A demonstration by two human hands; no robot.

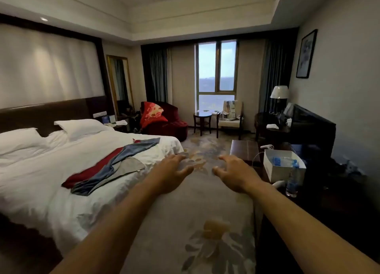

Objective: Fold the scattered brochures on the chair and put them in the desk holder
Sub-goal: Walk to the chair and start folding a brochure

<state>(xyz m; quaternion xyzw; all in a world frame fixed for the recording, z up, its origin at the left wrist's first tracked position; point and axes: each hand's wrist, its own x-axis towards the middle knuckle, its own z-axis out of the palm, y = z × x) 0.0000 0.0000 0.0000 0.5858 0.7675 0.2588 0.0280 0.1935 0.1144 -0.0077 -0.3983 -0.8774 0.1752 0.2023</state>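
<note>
Hotel room, patterned carpet (pixel 197 201), unmade bed (pixel 61 171) along the left side. Both arms stretched forward over the carpet. Left hand (pixel 171 172) empty, fingers spread and relaxed. Right hand (pixel 236 173) empty, fingers loosely curled, grasping nothing. Brochures (pixel 230 110) lie scattered on the pale chair (pixel 229 122) by the window (pixel 216 68), far across the room. Dark desk (pixel 275 128) just right of the chair, lamp (pixel 279 93) on it; holder too small to make out.
</note>
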